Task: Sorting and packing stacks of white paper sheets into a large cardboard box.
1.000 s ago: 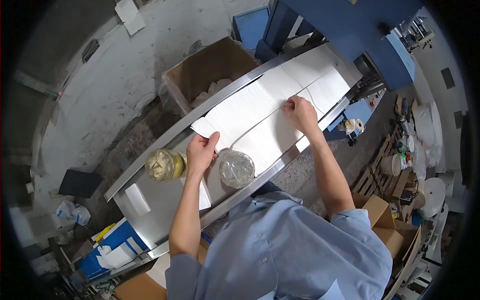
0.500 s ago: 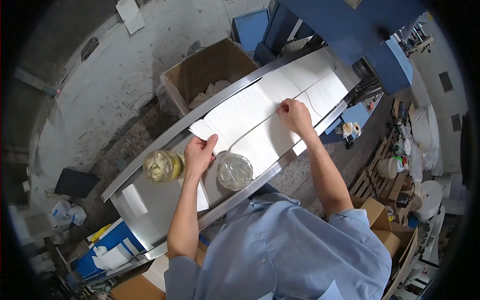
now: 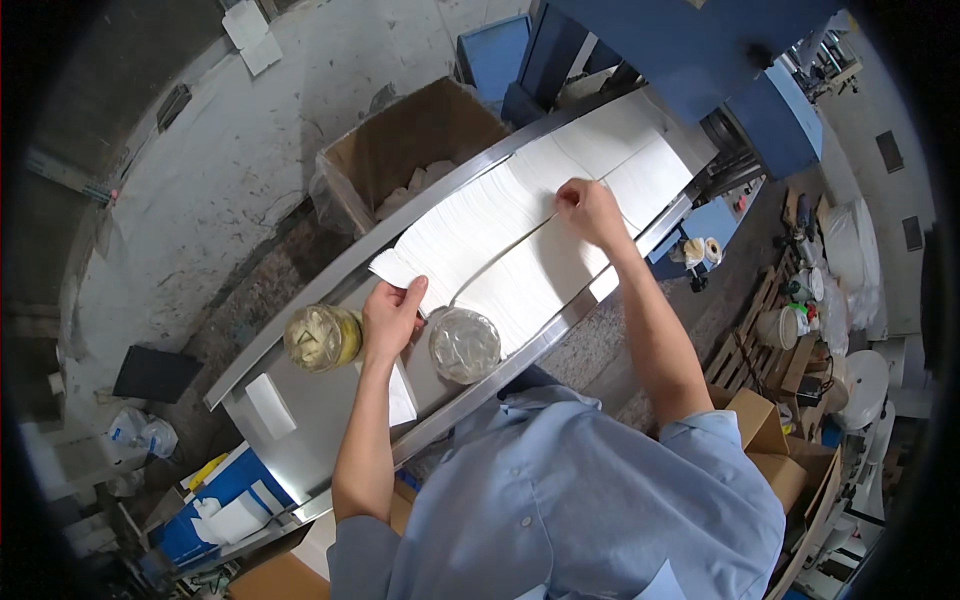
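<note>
Two long rows of white folded paper sheets (image 3: 500, 215) stand side by side on a metal tray (image 3: 325, 415). At the near-left end of the far row, my left hand (image 3: 392, 318) is closed on the end sheets, its thumb against them. My right hand (image 3: 592, 212) is over the gap between the rows, fingertips pinched at the far row's edge; whatever is between them is hidden. A round, clear plastic-wrapped container (image 3: 465, 346) rests against the near row's left end. Left of my left hand stands another clear container (image 3: 322, 338) with yellowish contents.
A white block (image 3: 270, 405) lies on the tray's left part, and a white piece (image 3: 401, 395) is partly behind my left forearm. Beyond the raised rail sits an open cardboard box (image 3: 410, 140) with a plastic liner. A blue machine (image 3: 690, 50) stands over the tray's far right end.
My left hand and the end of the far row have shifted slightly left. My right hand stays nearly in place, still pinched. The whole view has tilted a little.
</note>
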Demonstrator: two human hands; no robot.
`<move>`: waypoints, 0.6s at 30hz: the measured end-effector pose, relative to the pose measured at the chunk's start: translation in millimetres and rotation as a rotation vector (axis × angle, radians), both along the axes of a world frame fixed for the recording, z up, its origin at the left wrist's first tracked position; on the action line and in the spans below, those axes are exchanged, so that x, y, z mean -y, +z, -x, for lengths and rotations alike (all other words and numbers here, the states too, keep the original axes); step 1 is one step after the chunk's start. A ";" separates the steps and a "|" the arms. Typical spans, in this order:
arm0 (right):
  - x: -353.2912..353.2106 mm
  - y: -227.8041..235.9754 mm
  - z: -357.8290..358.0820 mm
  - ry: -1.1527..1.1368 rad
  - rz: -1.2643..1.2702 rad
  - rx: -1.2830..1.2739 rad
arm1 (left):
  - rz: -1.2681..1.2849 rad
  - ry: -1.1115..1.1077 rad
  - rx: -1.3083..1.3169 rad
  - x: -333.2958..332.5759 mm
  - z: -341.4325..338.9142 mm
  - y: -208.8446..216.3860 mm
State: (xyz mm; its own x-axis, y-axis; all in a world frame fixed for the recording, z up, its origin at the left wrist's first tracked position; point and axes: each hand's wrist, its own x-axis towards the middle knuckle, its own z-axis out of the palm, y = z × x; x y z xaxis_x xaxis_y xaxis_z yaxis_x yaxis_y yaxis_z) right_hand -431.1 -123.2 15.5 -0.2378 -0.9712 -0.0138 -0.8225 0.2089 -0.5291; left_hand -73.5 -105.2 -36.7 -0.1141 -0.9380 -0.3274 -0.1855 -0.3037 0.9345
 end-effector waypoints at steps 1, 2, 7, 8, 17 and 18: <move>3.7 2.2 9.6 -0.005 0.026 0.026 | 0.006 -0.003 -0.006 -0.1 -0.2 1.2; 7.6 5.6 15.2 -0.010 0.053 0.053 | 0.012 -0.007 -0.011 -1.0 -1.1 1.6; 30.3 12.9 6.4 0.115 -0.054 0.006 | -0.031 -0.035 0.020 -0.9 -6.6 -0.8; 33.9 8.0 6.3 0.109 -0.055 0.008 | -0.024 -0.028 0.029 -0.9 -5.6 -0.3; 39.0 17.9 24.5 0.343 -0.020 -0.060 | -0.046 -0.001 0.046 -7.2 -2.7 5.8; 37.1 23.0 29.1 0.349 -0.022 -0.060 | -0.049 0.004 0.045 -7.4 -2.8 8.7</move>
State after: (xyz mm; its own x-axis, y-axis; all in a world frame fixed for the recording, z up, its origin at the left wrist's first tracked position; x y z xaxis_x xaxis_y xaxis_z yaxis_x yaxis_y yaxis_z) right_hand -460.2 -160.2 38.5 0.1070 -0.9937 -0.0319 -0.8758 -0.0790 -0.4761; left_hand -70.7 -97.7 -28.0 -0.0945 -0.9211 -0.3778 -0.2256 -0.3498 0.9093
